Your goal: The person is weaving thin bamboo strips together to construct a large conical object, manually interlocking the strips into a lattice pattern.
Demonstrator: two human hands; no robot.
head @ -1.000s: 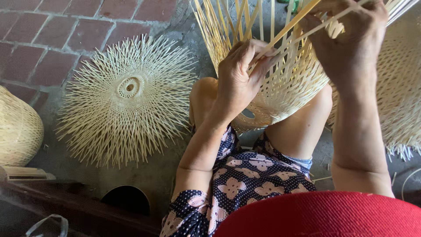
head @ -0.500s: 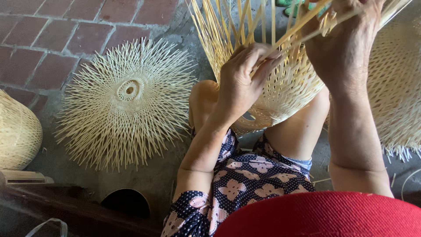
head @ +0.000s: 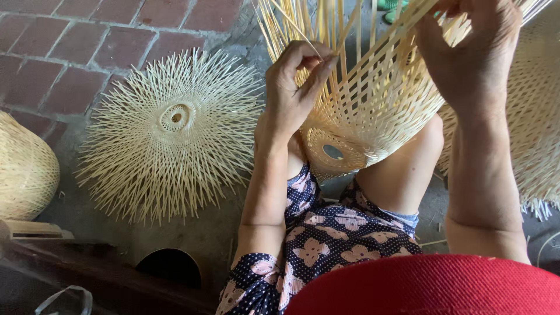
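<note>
We held the half-woven bamboo basket (head: 373, 116) on our knees, between our hands. Our left hand (head: 294, 81) pinched a thin strip (head: 291, 26) on its side. Our right hand (head: 466, 52) gripped strips near the top.

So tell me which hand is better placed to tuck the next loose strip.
Probably left: the left hand already pinches a loose strip at the woven basket, while the right hand steadies the upper strips.

head camera looks steeply down, close over lap and half-woven basket (head: 373, 111).
</note>
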